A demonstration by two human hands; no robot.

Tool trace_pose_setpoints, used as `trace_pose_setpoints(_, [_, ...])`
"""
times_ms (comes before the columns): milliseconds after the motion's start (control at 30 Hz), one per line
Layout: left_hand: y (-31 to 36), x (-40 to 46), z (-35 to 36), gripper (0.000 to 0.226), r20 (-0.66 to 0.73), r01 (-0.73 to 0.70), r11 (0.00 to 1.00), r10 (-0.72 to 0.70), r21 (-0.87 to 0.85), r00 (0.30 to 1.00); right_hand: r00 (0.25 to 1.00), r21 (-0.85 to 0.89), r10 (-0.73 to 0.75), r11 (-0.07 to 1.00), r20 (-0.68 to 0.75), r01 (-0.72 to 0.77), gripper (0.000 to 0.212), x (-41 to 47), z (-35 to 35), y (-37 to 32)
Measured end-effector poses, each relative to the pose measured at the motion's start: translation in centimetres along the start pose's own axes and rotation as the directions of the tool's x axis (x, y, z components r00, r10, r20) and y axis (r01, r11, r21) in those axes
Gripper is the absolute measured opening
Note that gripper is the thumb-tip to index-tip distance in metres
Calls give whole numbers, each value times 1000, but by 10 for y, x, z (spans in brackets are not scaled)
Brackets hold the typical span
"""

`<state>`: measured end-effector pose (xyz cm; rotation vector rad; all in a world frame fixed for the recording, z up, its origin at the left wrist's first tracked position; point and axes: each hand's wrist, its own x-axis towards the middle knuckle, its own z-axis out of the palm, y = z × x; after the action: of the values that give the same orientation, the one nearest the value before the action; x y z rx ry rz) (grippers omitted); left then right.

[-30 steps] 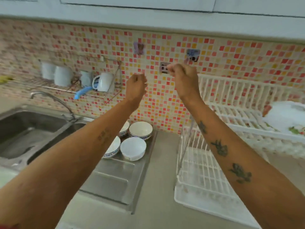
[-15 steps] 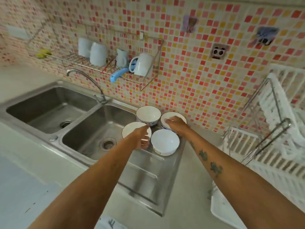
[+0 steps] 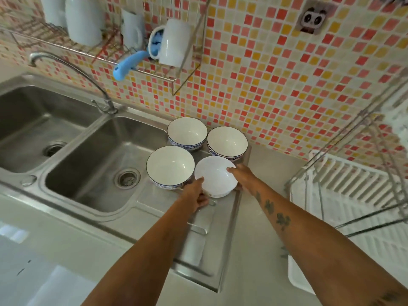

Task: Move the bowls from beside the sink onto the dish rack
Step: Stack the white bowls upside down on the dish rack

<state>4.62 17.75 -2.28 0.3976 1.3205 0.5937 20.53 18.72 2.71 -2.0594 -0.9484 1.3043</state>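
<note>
Several white bowls stand on the steel drainboard (image 3: 194,237) to the right of the sink. The near right one is a plain white bowl (image 3: 215,176). My left hand (image 3: 195,195) grips its near left side and my right hand (image 3: 241,176) holds its right rim. Beside it sits a blue-patterned bowl (image 3: 170,166), with two more behind: the back left bowl (image 3: 187,133) and the back right bowl (image 3: 227,141). The white dish rack (image 3: 353,195) stands at the right on the counter.
A double sink (image 3: 92,155) with a curved tap (image 3: 72,67) lies to the left. A wire wall shelf (image 3: 141,69) above carries white mugs and a blue-handled tool. The tiled wall rises right behind the bowls.
Both hands have drawn back from the rear and left bowls and closed on the plain white bowl at the near right. The camera has come closer to the bowls.
</note>
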Motion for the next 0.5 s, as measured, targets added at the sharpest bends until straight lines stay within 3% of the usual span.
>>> trace_pose_setpoints(200, [-2,6,4,45,-7,-67,995,67,-73,998,997,1,-49,999,-60,50,54,12,10,10])
trace_pose_setpoints(500, [2,-10,5,43,45,-96,993,100,-72,994,997,62,-53,996,-54,57,55,-8,1,2])
